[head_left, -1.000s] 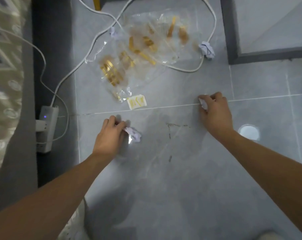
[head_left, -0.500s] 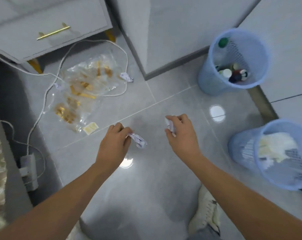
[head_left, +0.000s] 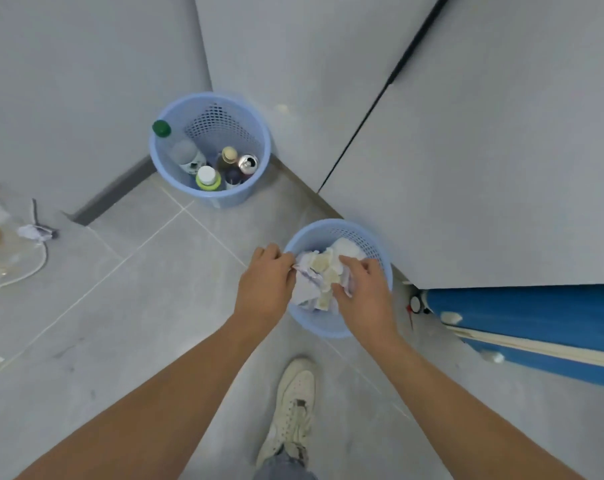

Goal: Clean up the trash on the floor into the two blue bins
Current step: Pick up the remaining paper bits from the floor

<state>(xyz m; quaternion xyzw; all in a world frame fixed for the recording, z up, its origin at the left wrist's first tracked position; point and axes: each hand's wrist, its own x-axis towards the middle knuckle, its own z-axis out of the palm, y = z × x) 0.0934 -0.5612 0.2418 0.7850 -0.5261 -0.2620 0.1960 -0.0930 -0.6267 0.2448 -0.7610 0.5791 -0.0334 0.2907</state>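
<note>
Paper wads were over the near bin (head_left: pixel 331 329) at lower centre of the frame, one in each hand. Left hand (head_left: pixel 264 289) sat at the bin's left rim, fingers pinched shut on a purplish crumpled paper (head_left: pixel 305 271) that already hung inside the rim line. Right hand (head_left: pixel 366 296) was over the bin's right half, fingers curled closed on a second wad (head_left: pixel 345 284), mostly hidden under the knuckles. Bin contents: crumpled white and yellowish paper, filling much of it.

Key relation: both grips lay directly above the bin's opening, so the target was straight down from each; no sideways travel seemed needed. Judged step: release of both wads. Neither hand was clearly nearer.

Far bin (head_left: pixel 224 197), upper centre, held bottles and a can.

Left on the floor: one crumpled paper (head_left: pixel 33 232) at left edge of frame, beside a white cable (head_left: pixel 33 268), well apart from both hands.
</note>
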